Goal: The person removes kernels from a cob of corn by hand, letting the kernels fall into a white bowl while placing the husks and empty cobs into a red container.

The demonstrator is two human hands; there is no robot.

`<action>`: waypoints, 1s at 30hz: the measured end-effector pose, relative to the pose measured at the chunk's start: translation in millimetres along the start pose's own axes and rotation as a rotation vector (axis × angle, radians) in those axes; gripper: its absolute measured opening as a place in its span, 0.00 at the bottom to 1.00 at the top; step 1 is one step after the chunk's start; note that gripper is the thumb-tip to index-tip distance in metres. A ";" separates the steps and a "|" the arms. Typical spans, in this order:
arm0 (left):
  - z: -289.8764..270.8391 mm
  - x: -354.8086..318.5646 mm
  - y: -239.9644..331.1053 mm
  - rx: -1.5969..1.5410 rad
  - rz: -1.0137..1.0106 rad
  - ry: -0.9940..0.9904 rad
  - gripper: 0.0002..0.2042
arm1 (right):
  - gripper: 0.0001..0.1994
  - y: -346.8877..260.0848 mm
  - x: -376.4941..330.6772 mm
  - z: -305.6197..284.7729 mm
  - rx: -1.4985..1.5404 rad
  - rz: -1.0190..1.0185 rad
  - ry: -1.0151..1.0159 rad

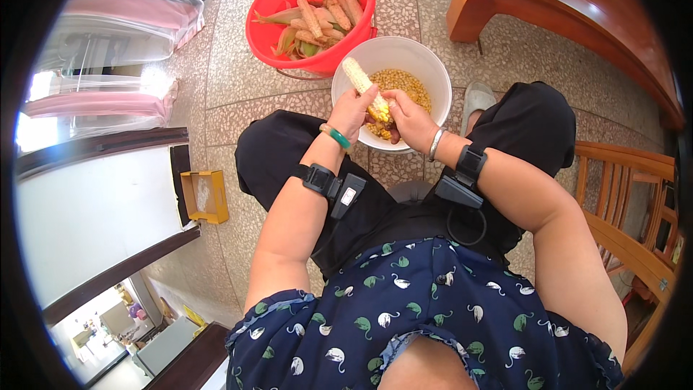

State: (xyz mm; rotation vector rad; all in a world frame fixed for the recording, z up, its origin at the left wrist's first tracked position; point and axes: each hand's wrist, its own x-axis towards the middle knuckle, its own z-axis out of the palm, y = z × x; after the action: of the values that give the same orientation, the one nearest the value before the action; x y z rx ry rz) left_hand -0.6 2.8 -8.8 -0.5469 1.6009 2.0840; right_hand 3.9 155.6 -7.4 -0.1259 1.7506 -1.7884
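Observation:
An ear of corn (368,85) is held over a white bucket (442,94). Its far part is bare and pale, while yellow kernels remain at the near end. My left hand (351,110) is closed around the cob, with a green bangle on that wrist. Against the kernel end presses my right hand (413,121), its fingers curled and partly hidden; a silver bangle sits on this wrist. Loose yellow corn kernels (406,85) lie in the bucket below. Behind it on the left stands a red bucket (261,32) with several stripped cobs (309,18) and husks.
Terrazzo floor (238,79) surrounds the buckets. A reddish-brown wooden table (534,0) is at the far right, and a wooden chair (628,166) stands at my right. On the left are a small yellow box (220,195) and sheer pink-and-white curtains (137,22).

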 end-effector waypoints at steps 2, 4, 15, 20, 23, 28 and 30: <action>4.8 -2.7 4.6 0.065 -0.009 -0.024 0.14 | 0.13 -4.8 -1.3 -1.6 -0.038 0.049 0.035; 5.6 -2.2 4.1 0.066 -0.002 -0.023 0.14 | 0.13 -6.8 -1.2 -2.4 -0.076 0.097 0.072; 2.7 -3.5 6.4 0.109 0.039 0.060 0.17 | 0.20 -17.1 10.2 -23.2 0.075 0.391 -0.023; 4.0 -2.7 5.5 0.227 0.085 0.072 0.16 | 0.17 -19.4 5.1 -21.9 0.177 0.476 -0.303; 4.2 -3.0 7.1 0.321 0.079 0.050 0.15 | 0.15 -16.9 5.4 -20.9 0.214 0.477 -0.343; 8.0 -3.7 2.4 0.312 0.144 0.038 0.14 | 0.11 -9.0 5.5 -18.9 0.232 0.479 -0.379; 7.0 -2.0 -0.4 0.334 0.172 0.048 0.14 | 0.08 -7.1 4.6 -15.3 0.067 0.421 -0.256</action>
State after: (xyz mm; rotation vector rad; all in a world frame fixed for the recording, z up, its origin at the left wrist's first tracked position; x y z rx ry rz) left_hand 1.0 9.4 -6.4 -0.3551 2.0334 1.8701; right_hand -9.7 166.2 -4.1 0.0390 1.4113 -1.4516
